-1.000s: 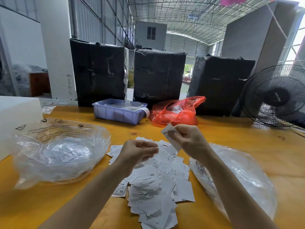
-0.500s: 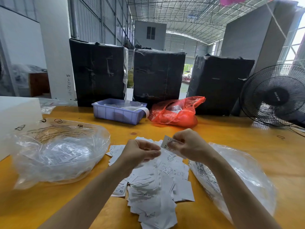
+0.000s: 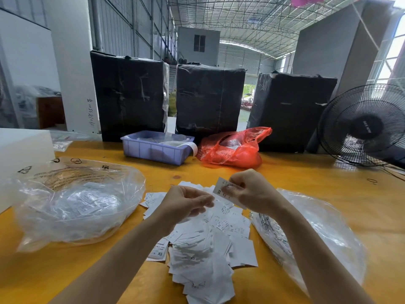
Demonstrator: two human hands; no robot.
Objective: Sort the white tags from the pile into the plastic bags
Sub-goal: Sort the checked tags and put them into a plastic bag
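Observation:
A pile of white tags [image 3: 203,249] lies on the yellow table [image 3: 328,183] in front of me. My right hand [image 3: 252,191] is raised above the pile's far end and pinches a white tag [image 3: 219,189] printed "XS". My left hand [image 3: 186,202] hovers just left of it with curled fingers, its fingertips close to the tag, and I see nothing in it. A clear plastic bag [image 3: 76,205] with tags inside sits at the left. Another clear plastic bag [image 3: 324,238] lies at the right, partly behind my right forearm.
A blue bin [image 3: 153,150] and a red plastic bag [image 3: 234,150] stand beyond the pile. Three black wrapped boxes [image 3: 129,95] line the table's far edge. There is a black fan [image 3: 363,126] at the right and a white box [image 3: 22,150] at the left.
My right hand has lowered the tag and brought it leftward, closer to my left hand. The left hand has barely moved.

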